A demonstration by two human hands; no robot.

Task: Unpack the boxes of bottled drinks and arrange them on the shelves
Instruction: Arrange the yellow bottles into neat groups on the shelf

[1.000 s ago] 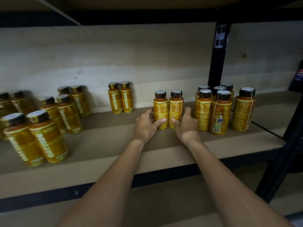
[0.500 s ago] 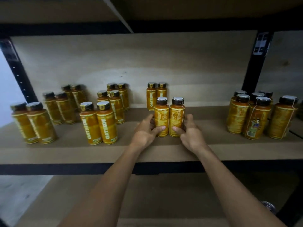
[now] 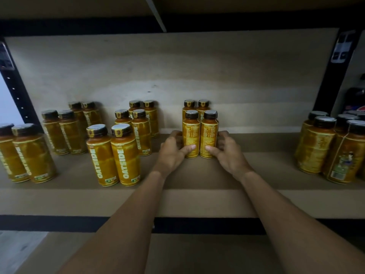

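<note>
Two yellow Oatside bottles with black caps stand side by side on the brown shelf (image 3: 256, 171), their back labels facing me. My left hand (image 3: 171, 153) grips the left bottle (image 3: 190, 133), thumb across its front and fingers round its side. My right hand (image 3: 229, 155) grips the right bottle (image 3: 209, 133) the same way. Right behind them, another pair of bottles (image 3: 195, 104) stands against the back board.
Several more bottle pairs stand in rows to the left; the nearest pair (image 3: 113, 155) is by the front edge. A cluster of bottles (image 3: 331, 149) stands at the far right, by a black upright post (image 3: 333, 72). A lower shelf (image 3: 197, 254) lies below.
Both hands have slid the two bottles left along the shelf, away from the right-hand cluster, to a spot in front of the back pair. My view has turned left with them.
</note>
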